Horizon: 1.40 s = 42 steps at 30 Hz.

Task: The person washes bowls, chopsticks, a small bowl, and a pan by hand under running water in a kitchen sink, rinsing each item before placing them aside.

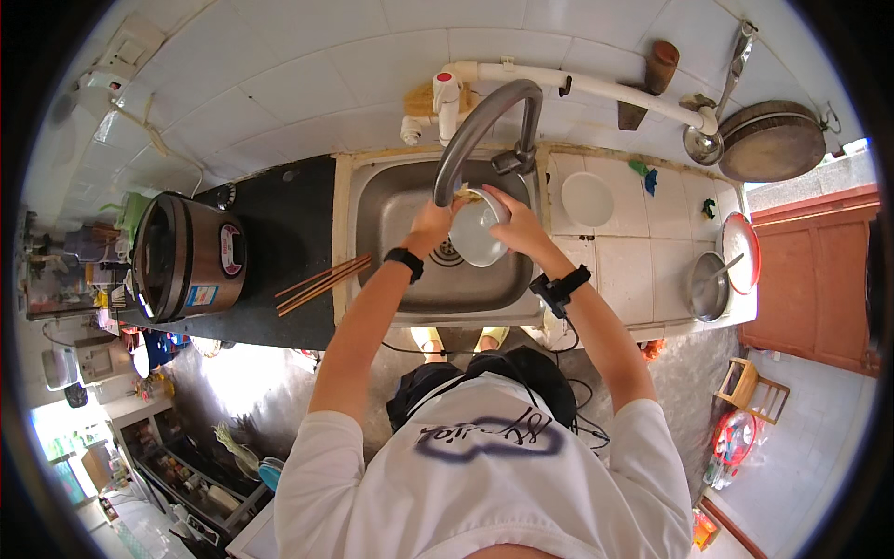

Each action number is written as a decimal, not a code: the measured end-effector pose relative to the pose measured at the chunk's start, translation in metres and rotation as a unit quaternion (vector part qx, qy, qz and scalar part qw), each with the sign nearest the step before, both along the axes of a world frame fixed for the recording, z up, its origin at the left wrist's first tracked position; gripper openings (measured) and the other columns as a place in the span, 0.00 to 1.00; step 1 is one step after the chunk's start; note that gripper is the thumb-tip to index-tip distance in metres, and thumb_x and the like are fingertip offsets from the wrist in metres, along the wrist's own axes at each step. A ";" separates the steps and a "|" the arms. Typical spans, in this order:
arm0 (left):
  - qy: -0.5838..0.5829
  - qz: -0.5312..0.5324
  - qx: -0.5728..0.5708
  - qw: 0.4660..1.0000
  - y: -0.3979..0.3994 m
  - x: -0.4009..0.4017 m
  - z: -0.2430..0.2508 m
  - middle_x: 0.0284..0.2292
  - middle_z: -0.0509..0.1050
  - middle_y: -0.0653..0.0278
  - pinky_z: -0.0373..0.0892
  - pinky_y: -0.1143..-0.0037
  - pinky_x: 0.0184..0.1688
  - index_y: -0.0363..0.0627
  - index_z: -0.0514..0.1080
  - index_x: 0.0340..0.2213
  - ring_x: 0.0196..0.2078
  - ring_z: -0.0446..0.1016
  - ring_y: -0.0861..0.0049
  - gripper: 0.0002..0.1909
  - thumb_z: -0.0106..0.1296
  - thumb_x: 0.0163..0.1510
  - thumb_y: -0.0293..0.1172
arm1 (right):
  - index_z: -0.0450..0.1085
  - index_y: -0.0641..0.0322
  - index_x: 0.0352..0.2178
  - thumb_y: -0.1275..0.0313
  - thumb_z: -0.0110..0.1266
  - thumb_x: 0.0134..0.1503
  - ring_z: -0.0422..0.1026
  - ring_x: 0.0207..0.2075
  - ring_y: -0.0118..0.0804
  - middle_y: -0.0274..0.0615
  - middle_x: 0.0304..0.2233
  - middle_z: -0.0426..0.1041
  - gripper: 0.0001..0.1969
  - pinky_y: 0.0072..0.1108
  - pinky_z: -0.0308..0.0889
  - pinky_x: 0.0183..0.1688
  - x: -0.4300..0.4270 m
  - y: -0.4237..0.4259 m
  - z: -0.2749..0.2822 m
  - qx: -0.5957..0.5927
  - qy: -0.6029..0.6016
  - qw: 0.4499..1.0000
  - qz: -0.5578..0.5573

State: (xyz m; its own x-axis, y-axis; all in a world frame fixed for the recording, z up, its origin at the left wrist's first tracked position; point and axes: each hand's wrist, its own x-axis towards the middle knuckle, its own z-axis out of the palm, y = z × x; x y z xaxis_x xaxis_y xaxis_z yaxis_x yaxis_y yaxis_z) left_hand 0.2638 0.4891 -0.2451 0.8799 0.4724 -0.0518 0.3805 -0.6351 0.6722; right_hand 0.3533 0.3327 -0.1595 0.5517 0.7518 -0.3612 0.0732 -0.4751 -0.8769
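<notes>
Over the stainless-steel sink (pixel 391 293), both hands hold a white bowl (pixel 476 241), tilted so that its inside shows. My right hand (pixel 518 222) grips the bowl's right side, with the thumb at the rim. My left hand (pixel 434 222) is at its upper left, partly behind the tap, with a yellowish scrubbing sponge or cloth (pixel 469 195) at the rim beside it. The curved metal tap (pixel 469 143) arches over the left hand. A second white bowl or plate (pixel 587 199) rests on the tiled counter to the right. Several wooden chopsticks (pixel 325 283) lie left of the sink, their tips over its edge.
A rice cooker (pixel 192 258) stands on the dark counter at left. At the right end of the tiles are a metal pot (pixel 707 286) with a utensil and a red-rimmed basin (pixel 742 253). A ladle (pixel 704 144) and round boards (pixel 772 143) hang on the wall.
</notes>
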 end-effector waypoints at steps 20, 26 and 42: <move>-0.019 0.276 -0.437 0.856 -0.062 -0.009 -0.006 0.11 0.63 0.61 0.58 0.72 0.08 0.36 0.63 0.22 0.09 0.63 0.73 0.28 0.29 0.52 0.52 | 0.60 0.47 0.46 0.81 0.40 0.37 0.67 0.38 0.39 0.47 0.40 0.66 0.30 0.20 0.59 0.42 0.009 0.015 -0.027 0.126 -0.078 0.986 -0.082; 0.000 0.334 -0.717 0.613 -0.087 0.001 -0.001 0.12 0.57 0.67 0.51 0.81 0.12 0.42 0.59 0.22 0.12 0.53 0.80 0.28 0.29 0.50 0.58 | 0.60 0.46 0.46 0.81 0.41 0.37 0.67 0.38 0.40 0.46 0.41 0.66 0.30 0.20 0.60 0.40 0.010 0.024 -0.034 0.146 -0.089 0.979 -0.113; -0.052 -0.180 0.100 0.977 -0.008 0.001 0.027 0.29 0.70 0.50 0.66 0.69 0.32 0.37 0.61 0.36 0.33 0.68 0.59 0.18 0.41 0.50 0.40 | 0.55 0.51 0.49 0.76 0.42 0.37 0.70 0.21 0.32 0.46 0.27 0.69 0.31 0.20 0.64 0.12 0.011 0.008 0.016 -0.145 -0.018 0.984 0.103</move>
